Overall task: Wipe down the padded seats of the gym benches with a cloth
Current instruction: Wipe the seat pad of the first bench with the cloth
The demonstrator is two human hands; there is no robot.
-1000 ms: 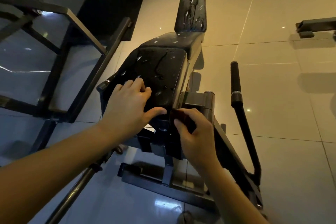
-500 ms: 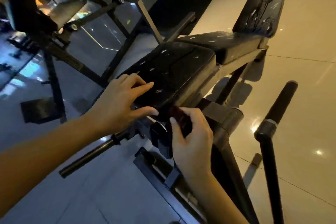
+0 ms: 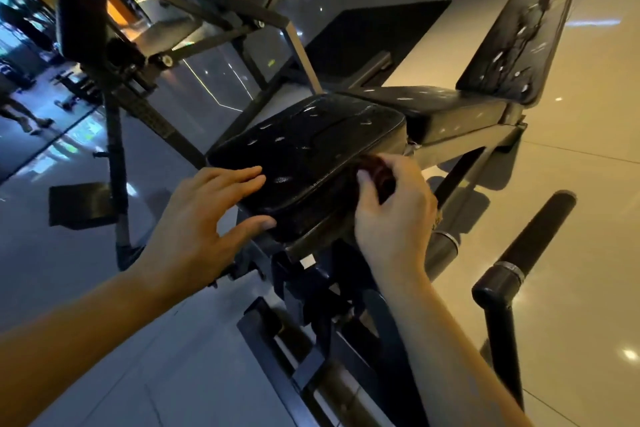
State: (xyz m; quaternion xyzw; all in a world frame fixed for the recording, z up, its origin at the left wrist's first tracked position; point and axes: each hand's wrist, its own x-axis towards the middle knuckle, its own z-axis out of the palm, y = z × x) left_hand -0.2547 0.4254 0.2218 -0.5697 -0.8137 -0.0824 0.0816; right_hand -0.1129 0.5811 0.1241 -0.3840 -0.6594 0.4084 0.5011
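Now our right hand grips the bunched dark reddish cloth and presses it against the right side edge of the black padded bench seat. That is higher and farther along than half a second ago, when the cloth sat under the seat's front corner. Our left hand stays open at the near left corner, fingers straight on the top and thumb against the front edge. Wet streaks glint on the seat and on the upright black backrest pad beyond.
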